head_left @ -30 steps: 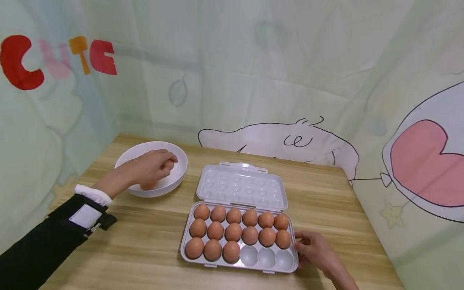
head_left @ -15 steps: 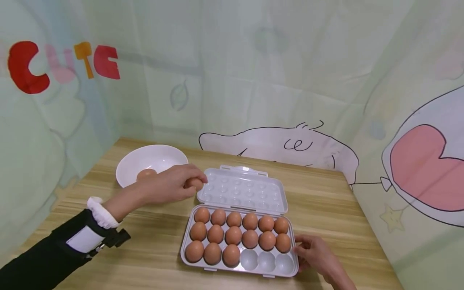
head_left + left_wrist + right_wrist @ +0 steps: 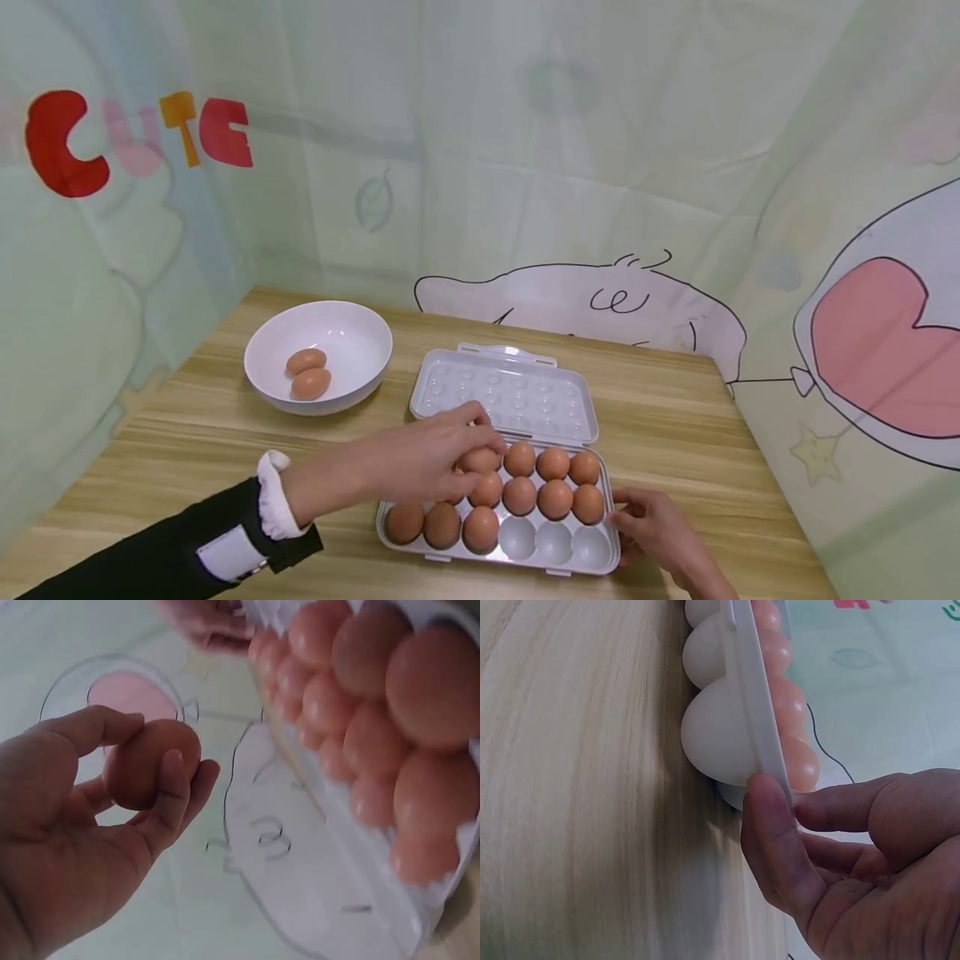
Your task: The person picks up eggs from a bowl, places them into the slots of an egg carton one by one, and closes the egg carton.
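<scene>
In the left wrist view, my left hand (image 3: 90,817) pinches a brown egg (image 3: 142,769) between thumb and fingertips. From the head view, that same hand reaches over the left half of a white plastic egg carton (image 3: 553,543), covering some of the eggs there. Rows of brown eggs (image 3: 520,497) sit in its cups, and the three cups at the front right hold none. My right hand (image 3: 663,533) grips the carton's right end, thumb above the rim and fingers beneath it, as the right wrist view shows.
The carton's lid (image 3: 517,400) lies folded back behind it. At the back left of the wooden table (image 3: 660,417) stands a white bowl (image 3: 360,350) with two brown eggs (image 3: 311,384) inside. A printed cloth (image 3: 480,167) hangs behind the table.
My left hand has lifted an egg out of the bowl and carried it right, over the carton. The right hand keeps its grip on the carton's end.
</scene>
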`<state>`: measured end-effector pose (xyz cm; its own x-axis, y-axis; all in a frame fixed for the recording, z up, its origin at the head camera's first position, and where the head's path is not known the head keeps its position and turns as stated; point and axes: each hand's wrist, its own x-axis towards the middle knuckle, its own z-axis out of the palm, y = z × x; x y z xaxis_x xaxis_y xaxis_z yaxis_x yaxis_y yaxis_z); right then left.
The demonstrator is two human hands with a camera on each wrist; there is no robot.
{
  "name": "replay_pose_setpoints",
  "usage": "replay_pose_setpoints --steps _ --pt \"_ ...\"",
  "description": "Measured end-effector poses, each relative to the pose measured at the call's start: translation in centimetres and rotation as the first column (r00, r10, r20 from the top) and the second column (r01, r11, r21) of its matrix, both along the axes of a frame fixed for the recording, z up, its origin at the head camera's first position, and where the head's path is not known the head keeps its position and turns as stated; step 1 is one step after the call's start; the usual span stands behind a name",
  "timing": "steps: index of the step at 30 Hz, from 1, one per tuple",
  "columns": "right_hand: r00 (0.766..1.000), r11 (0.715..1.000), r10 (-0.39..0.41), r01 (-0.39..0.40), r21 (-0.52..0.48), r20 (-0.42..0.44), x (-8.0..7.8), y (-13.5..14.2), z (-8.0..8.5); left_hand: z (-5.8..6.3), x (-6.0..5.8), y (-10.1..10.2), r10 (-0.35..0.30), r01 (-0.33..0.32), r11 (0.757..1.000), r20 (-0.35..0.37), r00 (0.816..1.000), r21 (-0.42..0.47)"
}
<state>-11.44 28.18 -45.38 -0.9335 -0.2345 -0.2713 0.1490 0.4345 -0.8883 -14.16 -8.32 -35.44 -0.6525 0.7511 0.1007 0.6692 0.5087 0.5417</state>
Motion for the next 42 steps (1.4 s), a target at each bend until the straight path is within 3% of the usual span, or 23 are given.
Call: replay_pose_setpoints --steps 5,11,13,17,19,27,30,35,42 --pt "1.000 1.000 0.003 -0.004 -0.016 -0.003 0.0 0.0 -0.1 -2.5 1.6 2.9 -0.027 0.026 0.997 -0.013 1.000 -0.077" --pt "1.000 1.000 0.002 -0.002 -0.017 0.000 0.0 0.0 0.0 -5.3 2.8 5.3 -0.098 0.083 0.993 -0.185 0.978 -0.085" --pt "1.000 1.000 0.000 0.000 -0.014 -0.006 0.0 0.0 0.0 -6.0 2.9 5.8 -0.120 0.105 0.992 -0.262 0.958 -0.071" --pt "1.000 1.000 0.000 0.000 -0.017 -0.007 0.0 0.0 -0.1 -7.1 2.9 6.6 -0.162 0.154 0.987 -0.441 0.883 -0.055" --pt "1.000 1.000 0.006 -0.006 -0.021 -0.005 0.0 0.0 -0.1 -7.5 2.9 6.8 -0.162 0.156 0.986 -0.491 0.856 -0.054" --pt "1.000 1.000 0.000 0.001 -0.018 0.005 0.1 -0.1 -0.1 -9.0 2.8 7.1 -0.168 0.127 0.985 -0.531 0.831 -0.112" --pt "1.000 1.000 -0.003 0.004 -0.021 0.007 0.1 -0.1 -0.1 -9.3 2.8 7.1 -0.179 0.133 0.983 -0.529 0.830 -0.124" --pt "1.000 1.000 -0.002 0.003 -0.028 0.005 0.1 0.0 -0.2 -9.6 2.6 7.0 -0.193 0.141 0.980 -0.511 0.838 -0.140" --pt "1.000 1.000 -0.013 0.013 -0.027 0.005 0.2 0.0 -0.2 -9.5 2.4 7.2 -0.207 0.133 0.976 -0.535 0.819 -0.175"
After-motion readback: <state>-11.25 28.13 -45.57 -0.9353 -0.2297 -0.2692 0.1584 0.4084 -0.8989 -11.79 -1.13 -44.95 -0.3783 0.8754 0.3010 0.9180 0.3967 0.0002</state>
